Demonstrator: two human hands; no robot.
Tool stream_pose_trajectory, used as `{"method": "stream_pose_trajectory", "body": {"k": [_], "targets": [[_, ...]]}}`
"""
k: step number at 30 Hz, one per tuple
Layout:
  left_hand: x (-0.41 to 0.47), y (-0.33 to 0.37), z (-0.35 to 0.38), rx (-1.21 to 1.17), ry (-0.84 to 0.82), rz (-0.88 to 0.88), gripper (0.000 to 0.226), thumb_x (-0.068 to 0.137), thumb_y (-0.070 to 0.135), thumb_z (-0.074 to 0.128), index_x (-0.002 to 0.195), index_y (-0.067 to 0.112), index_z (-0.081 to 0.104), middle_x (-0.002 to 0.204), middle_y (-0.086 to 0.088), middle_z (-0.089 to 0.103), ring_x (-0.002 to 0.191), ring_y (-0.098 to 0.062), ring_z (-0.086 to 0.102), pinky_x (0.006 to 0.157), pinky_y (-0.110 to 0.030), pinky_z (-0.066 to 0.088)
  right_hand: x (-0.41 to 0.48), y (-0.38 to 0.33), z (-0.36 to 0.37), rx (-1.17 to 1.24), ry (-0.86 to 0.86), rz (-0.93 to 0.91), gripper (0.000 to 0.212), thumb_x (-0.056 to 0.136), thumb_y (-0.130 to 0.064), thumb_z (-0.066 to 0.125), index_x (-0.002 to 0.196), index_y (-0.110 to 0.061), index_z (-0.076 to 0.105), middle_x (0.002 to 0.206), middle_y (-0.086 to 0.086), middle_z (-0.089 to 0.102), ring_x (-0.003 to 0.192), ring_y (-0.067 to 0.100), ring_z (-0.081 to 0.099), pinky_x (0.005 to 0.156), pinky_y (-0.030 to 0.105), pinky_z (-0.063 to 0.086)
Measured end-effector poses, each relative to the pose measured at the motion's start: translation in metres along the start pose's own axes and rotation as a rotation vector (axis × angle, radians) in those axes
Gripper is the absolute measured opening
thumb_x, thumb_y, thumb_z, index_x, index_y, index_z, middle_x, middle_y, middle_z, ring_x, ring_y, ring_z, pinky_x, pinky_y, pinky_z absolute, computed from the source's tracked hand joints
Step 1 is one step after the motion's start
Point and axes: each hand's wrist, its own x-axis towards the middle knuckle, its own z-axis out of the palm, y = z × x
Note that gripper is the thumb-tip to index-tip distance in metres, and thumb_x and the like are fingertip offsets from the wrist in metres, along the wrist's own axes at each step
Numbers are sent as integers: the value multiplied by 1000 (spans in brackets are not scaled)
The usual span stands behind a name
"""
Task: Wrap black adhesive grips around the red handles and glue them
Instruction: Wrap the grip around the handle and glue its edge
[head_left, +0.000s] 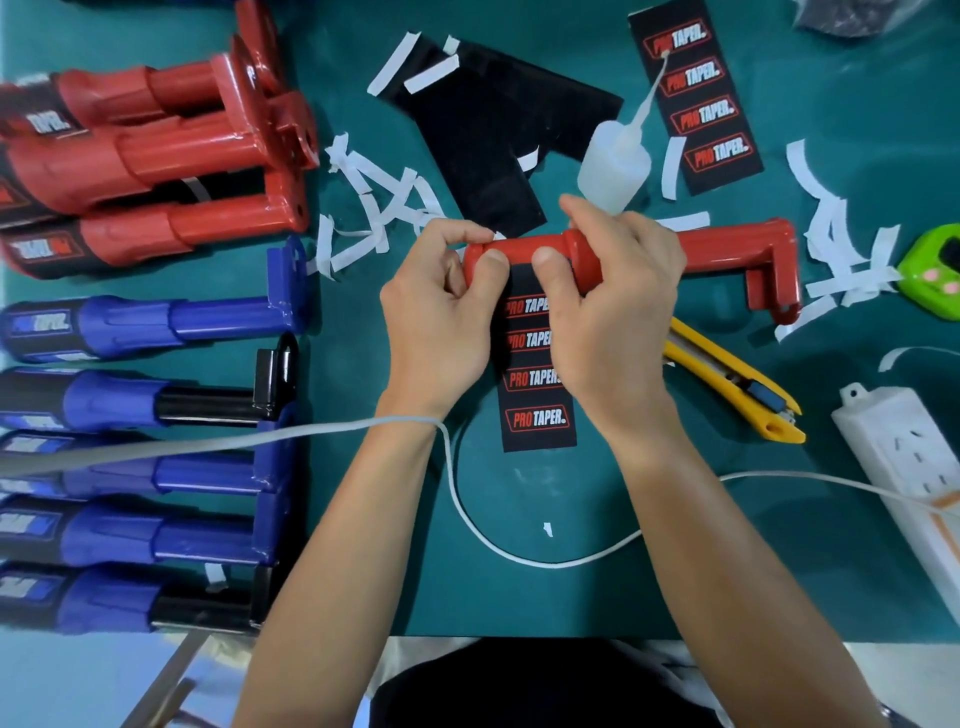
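We find the glossy red plastic handle at the centre of the dark green cutting mat. It is a smooth cylinder with a flared collar, lying crosswise, and its angular bracket end points to 3 o'clock.

Both hands are clamped on it. The left hand curls round the rounded butt end on the 9 o'clock side. The right hand wraps the barrel, with its thumb pressing the top edge of the black adhesive grip strip against the plastic. The strip is matte and rectangular, printed "PRO TAPER" in red and white. It runs from the handle toward 6 o'clock and lies flat on the mat.

Relative to the handle we note:

- **12 o'clock:** a translucent soft plastic glue bottle with a long thin nozzle, just beside plain black sheet offcuts.
- **1 o'clock:** a second printed strip.
- **10 and 3 o'clock:** scattered curled white paper backing strips.
- **4 o'clock:** a yellow snap-blade utility knife.
- **10 o'clock:** stacked red handles.
- **8 o'clock:** a row of blue handles, several with black grips fitted.
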Motion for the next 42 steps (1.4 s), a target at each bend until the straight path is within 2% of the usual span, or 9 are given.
{"method": "stream_pose_trajectory", "body": {"k": [7, 12, 17, 24, 29, 33, 38, 40, 42], "targets": [[-1, -7, -2, -13, -19, 39, 15, 97, 29, 61, 93, 44, 60, 58, 11, 40, 56, -5, 39, 59, -14, 33, 5, 7, -10, 43, -87, 52, 38, 103, -21, 64, 140, -12, 65, 117, 5, 71, 119, 28, 58, 107, 10, 23], [-2, -12, -3, -20, -34, 74, 15, 100, 29, 57, 96, 43, 61, 60, 10, 44, 58, -5, 41, 59, -15, 35, 4, 10, -12, 24, -103, 2, 38, 105, -17, 59, 142, -9, 64, 117, 5, 72, 117, 28, 60, 110, 18, 26], [4, -17, -4, -139, -56, 8, 37, 100, 18, 45, 92, 44, 70, 65, 12, 53, 61, -17, 45, 60, -34, 35, 5, 23, -18, 26, -134, -21, 39, 109, -6, 48, 146, -4, 58, 125, 3, 72, 120, 13, 49, 114, 34, 35], [-3, -6, 5, -31, -10, 57, 13, 97, 34, 63, 90, 43, 58, 59, 12, 47, 56, -6, 43, 58, -15, 33, 7, 23, -22, 15, -211, -15, 43, 110, -17, 46, 152, -11, 53, 133, 1, 70, 127, 19, 50, 113, 22, 29], [1, -6, 4, -48, -9, 56, 17, 101, 28, 57, 86, 35, 59, 66, 4, 51, 62, -11, 44, 61, -23, 37, 11, 26, -37, 84, -198, 4, 45, 101, -12, 60, 145, -16, 60, 132, -2, 70, 129, 20, 56, 115, 24, 37], [2, -7, -2, -173, -51, 22, 26, 106, 23, 47, 93, 27, 69, 70, 23, 60, 66, -2, 53, 65, -26, 40, 12, 34, -54, -49, -146, -55, 50, 89, -5, 67, 138, -16, 66, 130, 9, 65, 125, 30, 55, 115, 36, 40], [4, -6, -14, -193, -167, -40, 44, 75, 19, 57, 114, 27, 77, 56, 4, 43, 60, -12, 44, 65, -26, 41, 19, 34, -43, -209, -254, -206, 50, 79, -4, 78, 128, -3, 69, 127, 8, 70, 118, 37, 60, 120, 52, 32], [3, -4, -15, -145, -187, -15, 45, 72, 20, 60, 112, 30, 77, 59, -9, 41, 62, -13, 42, 64, -24, 39, 17, 34, -40, -248, -255, -222, 49, 80, -5, 78, 127, -3, 67, 125, 9, 69, 117, 38, 59, 121, 54, 31], [2, -4, -14, -109, -179, -12, 39, 74, 19, 62, 107, 35, 76, 59, -8, 39, 61, -10, 39, 62, -20, 37, 14, 33, -39, -268, -244, -227, 47, 80, -5, 77, 126, -4, 67, 123, 9, 68, 116, 37, 58, 121, 53, 30]]}}
